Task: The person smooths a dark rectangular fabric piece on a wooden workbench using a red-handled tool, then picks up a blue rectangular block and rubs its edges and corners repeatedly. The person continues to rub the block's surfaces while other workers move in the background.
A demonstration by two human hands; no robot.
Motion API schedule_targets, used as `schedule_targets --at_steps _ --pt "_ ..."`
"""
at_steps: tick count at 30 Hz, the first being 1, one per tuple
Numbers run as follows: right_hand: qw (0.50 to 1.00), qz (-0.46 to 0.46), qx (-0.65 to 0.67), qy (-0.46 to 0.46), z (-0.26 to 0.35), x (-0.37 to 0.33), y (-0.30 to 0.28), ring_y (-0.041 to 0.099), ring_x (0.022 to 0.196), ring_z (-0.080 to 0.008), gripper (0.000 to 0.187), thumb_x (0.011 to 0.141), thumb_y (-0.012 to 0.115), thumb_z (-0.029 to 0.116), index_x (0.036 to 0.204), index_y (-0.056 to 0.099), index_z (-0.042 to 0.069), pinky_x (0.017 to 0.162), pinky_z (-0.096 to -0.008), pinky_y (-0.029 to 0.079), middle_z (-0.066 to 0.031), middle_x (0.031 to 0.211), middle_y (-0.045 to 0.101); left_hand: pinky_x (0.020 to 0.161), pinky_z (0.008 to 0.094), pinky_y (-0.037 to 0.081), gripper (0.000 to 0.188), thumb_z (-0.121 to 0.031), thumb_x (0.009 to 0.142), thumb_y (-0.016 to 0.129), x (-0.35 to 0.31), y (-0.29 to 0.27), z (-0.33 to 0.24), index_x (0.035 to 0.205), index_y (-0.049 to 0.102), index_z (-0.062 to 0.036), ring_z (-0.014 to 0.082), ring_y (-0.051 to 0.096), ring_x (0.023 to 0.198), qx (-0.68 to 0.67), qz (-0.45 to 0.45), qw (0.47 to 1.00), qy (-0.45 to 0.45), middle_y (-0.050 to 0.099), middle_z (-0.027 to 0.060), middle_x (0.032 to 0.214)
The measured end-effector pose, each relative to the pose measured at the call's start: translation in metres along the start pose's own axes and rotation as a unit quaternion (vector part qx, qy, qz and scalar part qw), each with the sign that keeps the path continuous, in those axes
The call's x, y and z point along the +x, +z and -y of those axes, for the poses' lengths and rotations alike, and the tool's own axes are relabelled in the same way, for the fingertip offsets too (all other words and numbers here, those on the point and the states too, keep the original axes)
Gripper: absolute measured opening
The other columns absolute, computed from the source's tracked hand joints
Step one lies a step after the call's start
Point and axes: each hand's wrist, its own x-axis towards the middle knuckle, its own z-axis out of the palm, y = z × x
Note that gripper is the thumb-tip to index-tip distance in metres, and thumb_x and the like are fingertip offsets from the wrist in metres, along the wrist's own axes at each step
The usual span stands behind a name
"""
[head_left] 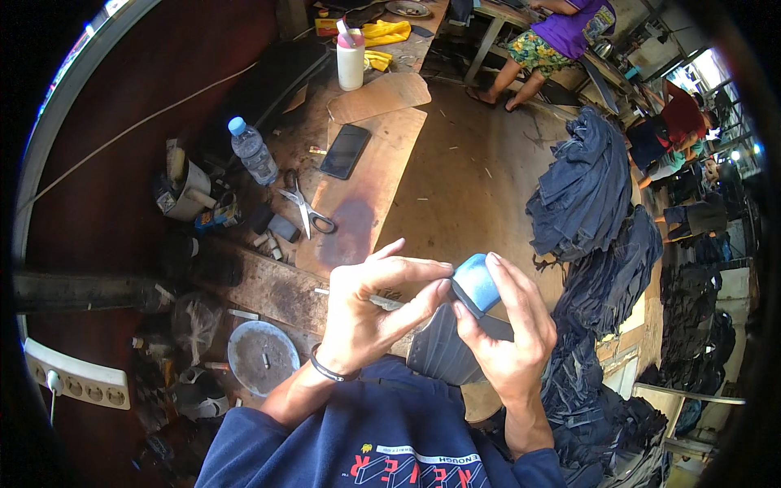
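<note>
At centre frame, both hands work a small blue piece [477,281] onto the edge of a dark fabric part [443,346]. The left hand [366,313] pinches it, fingers closed; the right hand [504,325] clamps it from the right. The step in hand looks like fitting or pressing; the next move likely needs firm, aligned pressure.

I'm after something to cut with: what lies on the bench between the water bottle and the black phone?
In the head view, scissors lie between the water bottle and the black phone, slightly nearer the person.
</note>
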Motion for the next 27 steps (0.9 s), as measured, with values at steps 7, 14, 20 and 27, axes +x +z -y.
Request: schedule_targets --at_steps 7,14,20,27 --pt "1.000 0.011 -0.002 0.003 -0.001 0.002 -0.001 0.074 0.112 -0.0379 0.059 0.078 0.089 0.007 0.133 0.069 -0.002 0.093 -0.0435 0.061 -0.0225 0.124 0.073 0.118 0.0552 0.043 0.017 -0.009 0.090 0.083 0.001 0.000 0.004 0.106 0.084 -0.0059 0.0188 0.079 0.097 -0.003 0.009 1.000 0.000 0.083 0.0080 0.100" --pt "1.000 0.022 0.006 0.019 -0.002 0.000 -0.002 0.074 0.112 -0.0358 0.058 0.079 0.089 0.007 0.132 0.069 -0.001 0.094 -0.0423 0.062 -0.0213 0.126 0.073 0.119 0.0552 0.043 0.017 -0.012 0.090 0.083 0.001 0.000 0.006 0.106 0.084 -0.0064 0.0174 0.079 0.096 0.015 0.021 1.000 -0.010 0.083 0.0073 0.098" --pt "1.000 0.009 0.009 0.027 -0.003 -0.006 0.001 0.074 0.112 -0.0360 0.058 0.079 0.089 0.005 0.133 0.069 0.000 0.093 -0.0423 0.062 -0.0207 0.126 0.073 0.120 0.0537 0.041 0.018 -0.014 0.091 0.081 0.001 0.007 0.013 0.107 0.083 -0.0071 0.0158 0.079 0.093 0.030 0.019 0.999 0.004 0.083 0.0063 0.095" --pt "0.998 0.007 0.027 0.063 -0.005 -0.011 -0.004 0.074 0.112 -0.0360 0.059 0.078 0.088 0.004 0.134 0.068 0.000 0.093 -0.0427 0.062 -0.0205 0.125 0.074 0.124 0.0531 0.034 0.019 -0.016 0.093 0.080 0.002 0.010 0.011 0.108 0.082 -0.0052 0.0140 0.078 0.088 -0.019 0.049 0.998 -0.032 0.083 0.0052 0.092"
